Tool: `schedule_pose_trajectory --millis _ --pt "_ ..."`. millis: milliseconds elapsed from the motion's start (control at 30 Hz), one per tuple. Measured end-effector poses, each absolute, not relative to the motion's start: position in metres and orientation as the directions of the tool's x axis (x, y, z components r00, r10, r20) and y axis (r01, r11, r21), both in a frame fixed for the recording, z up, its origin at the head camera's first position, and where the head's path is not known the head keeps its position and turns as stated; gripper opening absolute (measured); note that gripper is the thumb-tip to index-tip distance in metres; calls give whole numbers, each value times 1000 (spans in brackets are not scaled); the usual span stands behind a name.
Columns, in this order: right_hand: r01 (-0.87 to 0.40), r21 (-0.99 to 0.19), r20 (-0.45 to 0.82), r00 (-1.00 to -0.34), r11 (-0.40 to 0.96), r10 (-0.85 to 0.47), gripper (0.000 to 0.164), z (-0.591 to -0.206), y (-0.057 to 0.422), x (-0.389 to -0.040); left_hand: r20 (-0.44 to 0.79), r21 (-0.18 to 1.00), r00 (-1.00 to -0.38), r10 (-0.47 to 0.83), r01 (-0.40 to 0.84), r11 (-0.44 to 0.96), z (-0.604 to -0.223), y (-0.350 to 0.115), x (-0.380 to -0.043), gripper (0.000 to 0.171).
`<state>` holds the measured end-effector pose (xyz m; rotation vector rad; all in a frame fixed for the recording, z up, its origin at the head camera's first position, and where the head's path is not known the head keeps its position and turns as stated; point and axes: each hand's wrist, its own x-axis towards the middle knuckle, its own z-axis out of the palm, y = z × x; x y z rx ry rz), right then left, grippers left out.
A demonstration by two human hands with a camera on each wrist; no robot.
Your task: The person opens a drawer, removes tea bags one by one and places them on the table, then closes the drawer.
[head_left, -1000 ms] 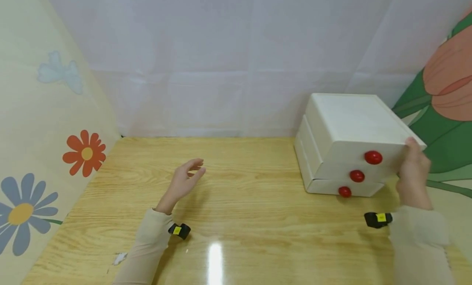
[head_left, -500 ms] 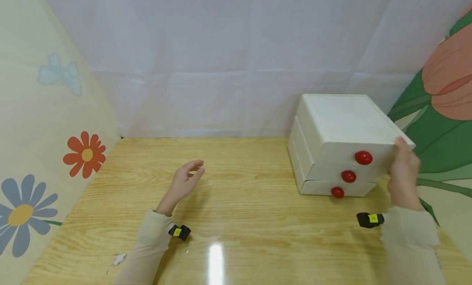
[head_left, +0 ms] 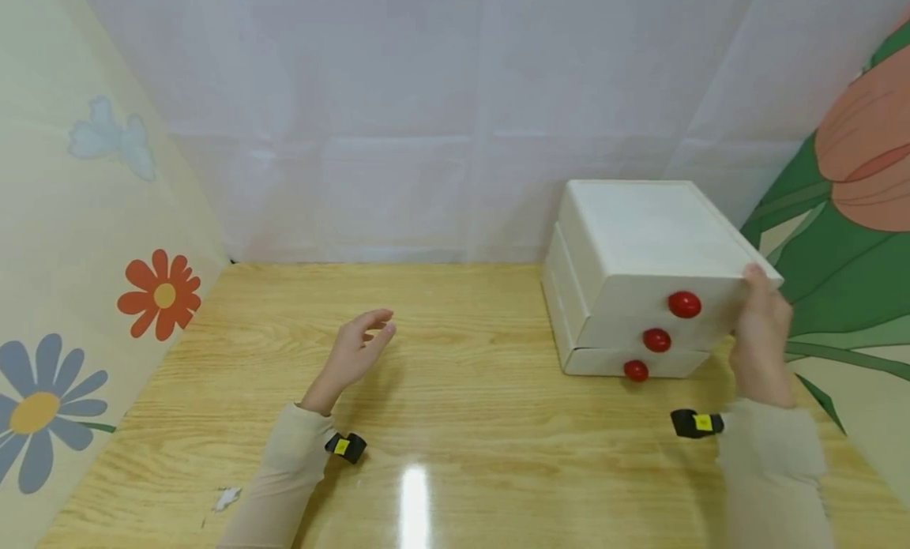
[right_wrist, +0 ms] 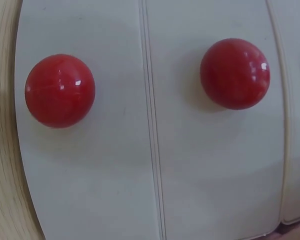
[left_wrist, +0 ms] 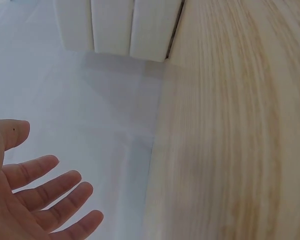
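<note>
A white drawer cabinet point(head_left: 654, 225) with three stacked drawers stands on the wooden table, at the right in the head view. Each drawer front carries a red round knob point(head_left: 685, 304). My right hand point(head_left: 762, 344) grips the cabinet's right front corner, thumb at the top front edge; its other fingers are mostly hidden behind the side. Two knobs fill much of the right wrist view, the lower one point(right_wrist: 60, 91) nearest the table. My left hand point(head_left: 351, 350) hovers over the table left of the cabinet, fingers loosely bent and holding nothing.
A pale cloth point(head_left: 370, 122) hangs behind the table point(head_left: 455, 423). Flower-patterned panels flank it, with an orange flower point(head_left: 165, 295) on the left one. A small white patch point(head_left: 227, 498) marks the table near my left sleeve.
The drawer cabinet has slid left along the table, with my right hand moving along at its corner. My left hand has stayed almost still.
</note>
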<state>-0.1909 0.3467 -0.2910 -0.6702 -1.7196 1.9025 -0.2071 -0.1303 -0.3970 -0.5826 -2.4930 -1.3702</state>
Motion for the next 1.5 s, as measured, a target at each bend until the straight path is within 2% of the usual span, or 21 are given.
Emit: schedule_pose_trajectory --millis 200,433,567,667,800,967,1067,1333,1500 --pt "5 -998 -46 -773 -66 632 19 -291 336 -193 400 731 -888 229 460 505 -397 -133 -206 36" --pt "17 -999 -30 -761 -27 648 41 -291 324 -195 425 686 -869 253 492 536 -399 -133 -208 36" --pt "18 -1000 -27 -759 -20 651 31 -291 320 -196 425 682 -868 257 494 540 -398 -132 -209 37" --pt "22 -1000 -26 -775 -15 632 38 -291 318 -197 423 688 -871 252 489 536 -398 -131 -210 36" --pt "26 -1000 -17 -794 7 607 55 -292 317 -196 412 712 -879 240 475 517 -400 -130 -211 37" --pt "95 -989 -16 -820 109 572 59 -295 316 -193 390 739 -891 231 453 498 -403 -128 -211 36" --pt "121 -978 -3 -823 172 568 57 -297 315 -193 379 748 -896 230 444 493 -403 -127 -210 36" --pt "84 -965 59 -852 248 520 48 -299 307 -191 356 779 -906 228 423 462 -405 -126 -211 36" --pt "76 -967 62 -855 242 515 32 -299 302 -191 301 838 -927 222 368 403 -407 -128 -212 38"
